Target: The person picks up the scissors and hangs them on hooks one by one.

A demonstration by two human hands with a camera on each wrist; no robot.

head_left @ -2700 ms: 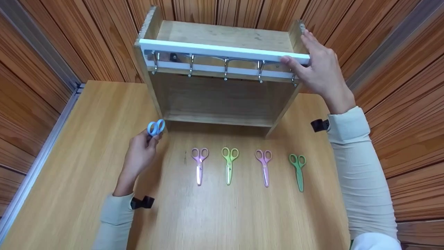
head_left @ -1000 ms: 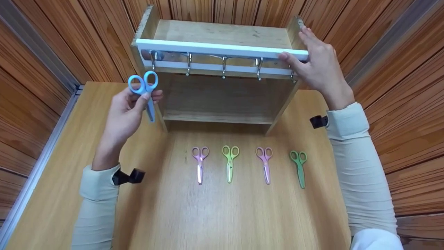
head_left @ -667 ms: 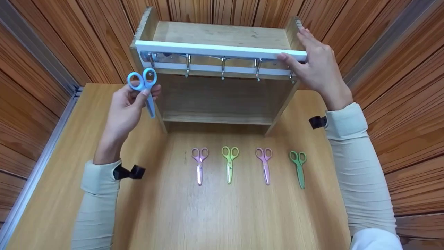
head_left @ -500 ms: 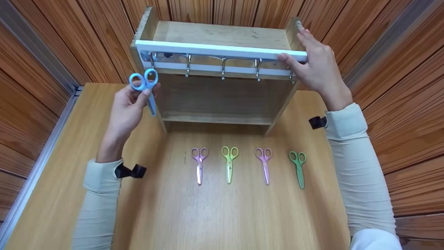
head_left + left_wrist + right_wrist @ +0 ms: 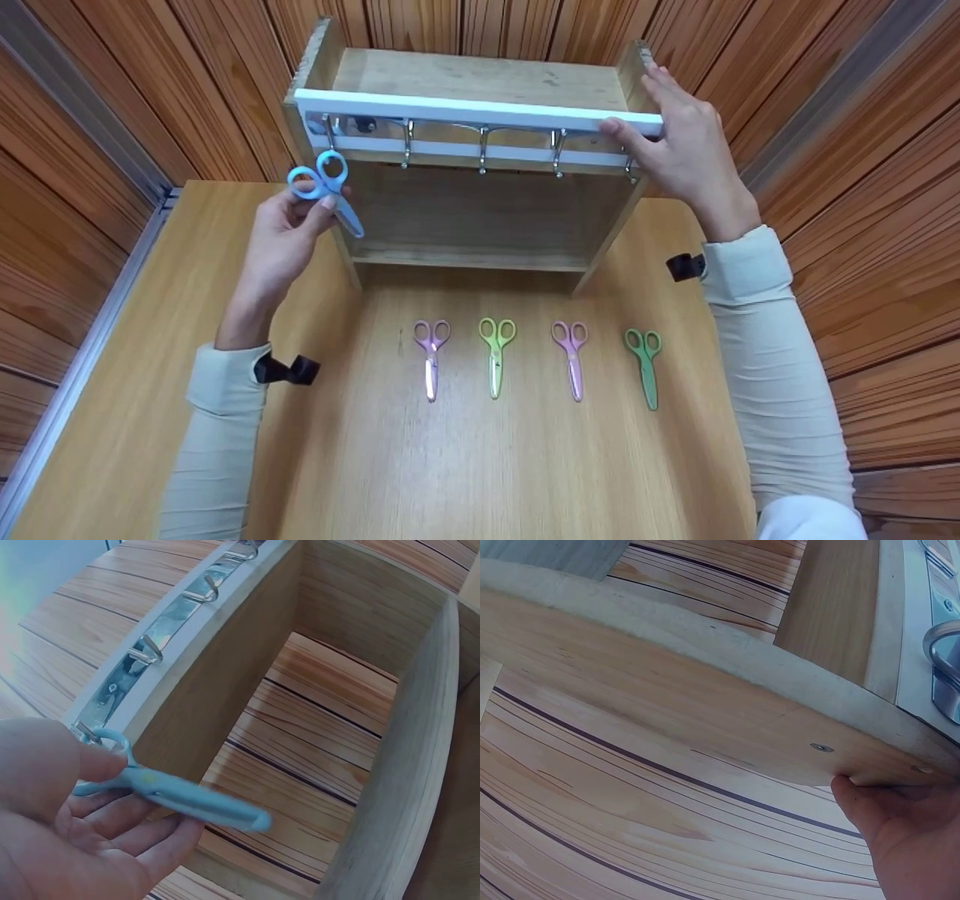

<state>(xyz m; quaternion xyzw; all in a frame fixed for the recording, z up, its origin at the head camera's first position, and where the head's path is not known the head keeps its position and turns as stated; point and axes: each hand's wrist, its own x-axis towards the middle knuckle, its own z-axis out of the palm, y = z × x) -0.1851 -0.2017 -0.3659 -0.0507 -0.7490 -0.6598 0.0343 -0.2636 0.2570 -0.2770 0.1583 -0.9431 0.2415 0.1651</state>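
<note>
My left hand [image 5: 281, 236] pinches a pair of light blue scissors [image 5: 346, 214] between thumb and fingers, finger loops up, blades slanting down to the right. The upper loop overlaps the lower end of the leftmost metal hook [image 5: 328, 129]; whether the hook passes through it I cannot tell. In the left wrist view the blue scissors [image 5: 199, 799] point toward the shelf opening. My right hand [image 5: 694, 150] rests on the right end of the wooden shelf [image 5: 480, 75], thumb on the white hook rail [image 5: 465, 107], straight fingers along the outer side, where a fingertip shows in the right wrist view.
Several scissors lie in a row before the shelf: pink scissors [image 5: 431, 345], yellow-green scissors [image 5: 496, 352], more pink scissors [image 5: 573, 352] and green scissors [image 5: 647, 367]. More hooks line the rail to the right. Wood-patterned walls [image 5: 82, 187] surround the table [image 5: 480, 480].
My left hand has lifted the blue scissors from beside the shelf's base to the leftmost hook. Lately it shifted slightly right, and the blades swung rightward. The right hand keeps its place.
</note>
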